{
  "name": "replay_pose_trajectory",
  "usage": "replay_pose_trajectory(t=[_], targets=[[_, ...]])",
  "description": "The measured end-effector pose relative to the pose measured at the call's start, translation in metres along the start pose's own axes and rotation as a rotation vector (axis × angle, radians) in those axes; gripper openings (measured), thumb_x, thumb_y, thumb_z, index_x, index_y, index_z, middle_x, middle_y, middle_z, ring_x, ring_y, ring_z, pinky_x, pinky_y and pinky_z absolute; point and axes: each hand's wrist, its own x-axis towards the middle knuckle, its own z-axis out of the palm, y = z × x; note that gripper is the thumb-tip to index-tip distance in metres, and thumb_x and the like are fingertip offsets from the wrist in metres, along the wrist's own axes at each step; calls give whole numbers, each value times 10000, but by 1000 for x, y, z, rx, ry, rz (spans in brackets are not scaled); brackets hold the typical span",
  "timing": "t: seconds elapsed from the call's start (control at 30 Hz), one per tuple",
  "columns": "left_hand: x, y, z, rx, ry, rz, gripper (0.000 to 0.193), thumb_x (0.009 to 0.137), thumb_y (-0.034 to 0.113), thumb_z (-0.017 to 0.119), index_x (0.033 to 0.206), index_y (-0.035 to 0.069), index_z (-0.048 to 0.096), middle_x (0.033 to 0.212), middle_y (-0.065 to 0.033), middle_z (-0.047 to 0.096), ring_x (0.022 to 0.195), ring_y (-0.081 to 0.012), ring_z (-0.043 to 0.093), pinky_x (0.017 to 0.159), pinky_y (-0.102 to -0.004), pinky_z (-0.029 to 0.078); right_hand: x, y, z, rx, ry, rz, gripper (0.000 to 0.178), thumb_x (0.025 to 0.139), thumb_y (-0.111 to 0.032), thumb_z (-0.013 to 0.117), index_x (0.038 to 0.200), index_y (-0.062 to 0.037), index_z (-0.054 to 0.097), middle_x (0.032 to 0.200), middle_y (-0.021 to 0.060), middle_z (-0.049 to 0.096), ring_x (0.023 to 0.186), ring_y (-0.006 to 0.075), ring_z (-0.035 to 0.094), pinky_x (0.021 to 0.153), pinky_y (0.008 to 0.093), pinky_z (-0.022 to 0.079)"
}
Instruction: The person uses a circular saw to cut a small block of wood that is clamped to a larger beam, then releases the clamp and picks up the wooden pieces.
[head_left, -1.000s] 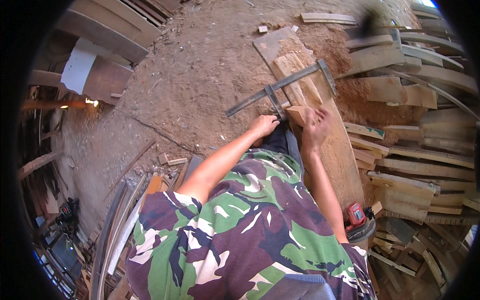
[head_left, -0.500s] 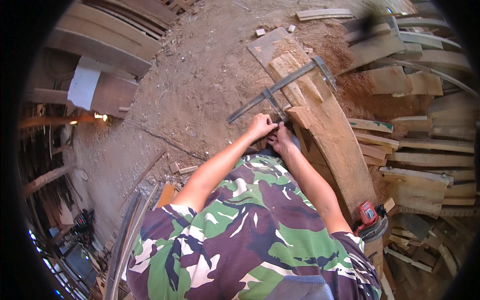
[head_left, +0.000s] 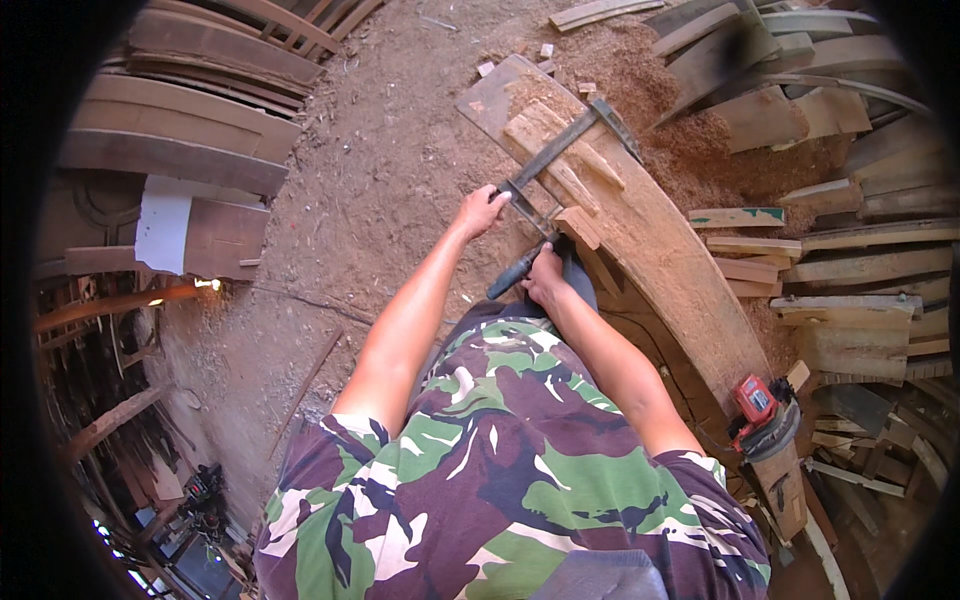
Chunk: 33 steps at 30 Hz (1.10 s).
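Observation:
A dark metal bar clamp (head_left: 560, 150) spans the wide wooden plank (head_left: 690, 290), its fixed jaw over the plank's far right edge. My left hand (head_left: 483, 212) is closed around the near left end of the clamp's bar, by the sliding arm. My right hand (head_left: 545, 277) is closed at the clamp's screw, beside its dark handle (head_left: 513, 274); the fingertips are partly hidden. A small wood block (head_left: 578, 227) sits against the plank near the screw end. Rough wood strips (head_left: 555, 150) lie on the plank under the bar.
A red and black power tool (head_left: 757, 405) rests at the plank's near end. Sawdust (head_left: 650, 80) and curved wood offcuts (head_left: 830, 260) spread along the right. Stacked boards (head_left: 190, 110) stand at the far left, and a dark cable (head_left: 310, 298) crosses the dirt floor.
My left hand has moved away from my right hand, up and left onto the clamp bar's end. The clamp's handle now shows beside my right hand. The whole view has shifted slightly.

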Motion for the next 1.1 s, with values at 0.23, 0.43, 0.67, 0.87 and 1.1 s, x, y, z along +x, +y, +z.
replay_pose_trajectory(t=[0.23,0.43,0.67,0.87,1.1], targets=[[-3,11,-1,-300,-131,-52,305,1046,371,707,1002,70,698,736,-45,708,581,-121,630,527,-314,488,20,12,1,140,-119,-61,267,1084,-325,577,1144,-68,541,991,125,588,892,273,610,724,443,536],[5,-2,9,-378,-99,-48,339,1026,398,737,918,76,726,705,-19,671,591,-105,587,540,-313,442,41,29,3,-215,-50,-203,544,841,-131,851,1253,43,539,1188,207,642,1115,318,632,956,426,508],[4,4,8,-395,-128,-52,352,1044,398,726,909,73,708,715,3,647,585,-76,572,517,-285,409,37,43,18,-557,178,-258,655,845,-231,911,1304,51,537,1258,230,669,1160,342,676,882,454,589],[-2,4,10,-321,-57,4,374,1041,408,726,912,57,710,695,-2,646,612,-88,594,555,-307,453,41,62,28,-509,181,-100,572,955,-318,827,1307,67,591,1280,234,688,1060,343,736,772,480,668],[-7,2,15,-243,-57,-4,362,1045,399,714,918,60,710,686,-12,653,618,-100,610,578,-325,486,-17,33,29,-484,177,-59,581,994,-317,777,1348,96,573,1305,252,685,998,399,767,724,470,683]])
